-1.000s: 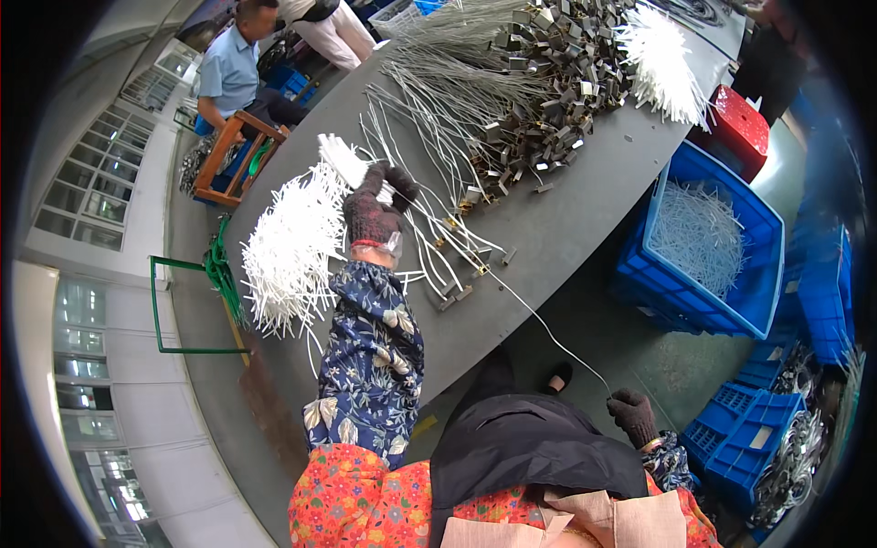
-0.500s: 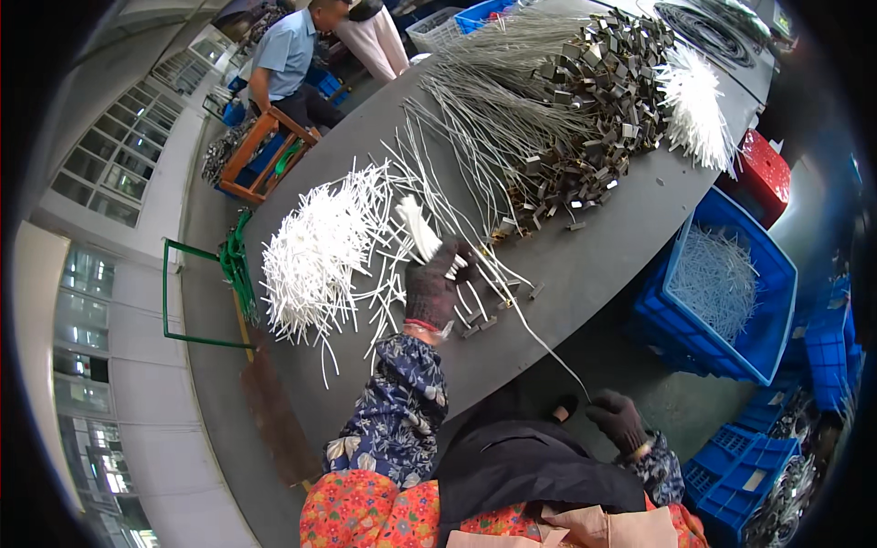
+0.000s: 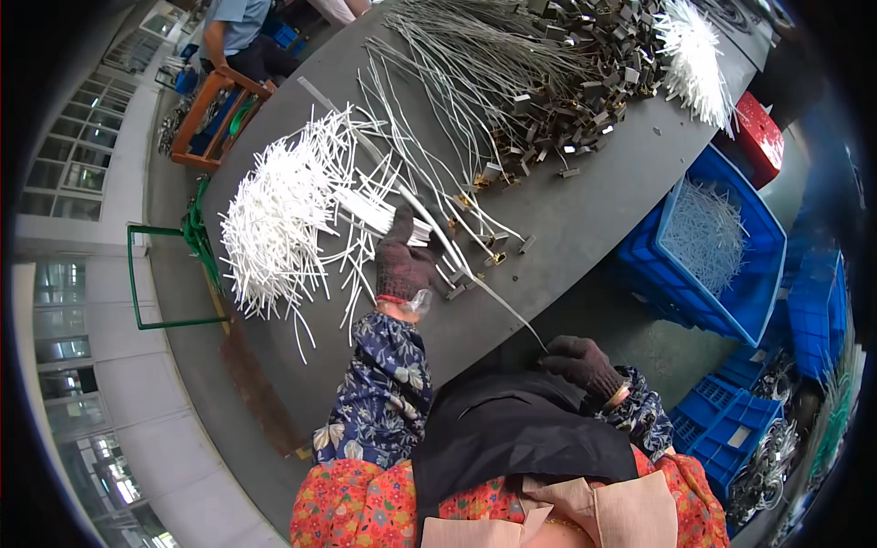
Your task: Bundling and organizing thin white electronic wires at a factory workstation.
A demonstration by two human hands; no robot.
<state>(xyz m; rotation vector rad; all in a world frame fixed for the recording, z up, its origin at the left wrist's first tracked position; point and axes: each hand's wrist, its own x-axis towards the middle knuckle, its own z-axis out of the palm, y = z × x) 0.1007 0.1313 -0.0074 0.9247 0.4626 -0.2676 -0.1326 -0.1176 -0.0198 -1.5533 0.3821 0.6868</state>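
In a dark glove, my left hand (image 3: 405,265) is closed round a bundle of short white tubes (image 3: 367,212) above the grey table. The bundle slants toward a loose pile of white tubes (image 3: 274,196) on its left. My gloved right hand (image 3: 585,365) pinches the end of a thin wire (image 3: 504,301) just off the table edge. This wire runs up to my left hand, where a white tube (image 3: 449,251) appears to surround part of it. Small metal clips (image 3: 496,245) lie just right of the left hand.
Long grey wires (image 3: 457,55) and a heap of metal clips (image 3: 585,100) cover the far table. Another white tube bundle (image 3: 690,64) lies far right. Beyond the right edge stand a blue crate (image 3: 767,301) of thin clear pieces and a red box (image 3: 760,137). A person sits at the far left.
My left hand has tipped the tube bundle leftward, toward the loose pile. My right hand has come nearer to the table edge and the left hand, still pinching the wire. The view has shifted.
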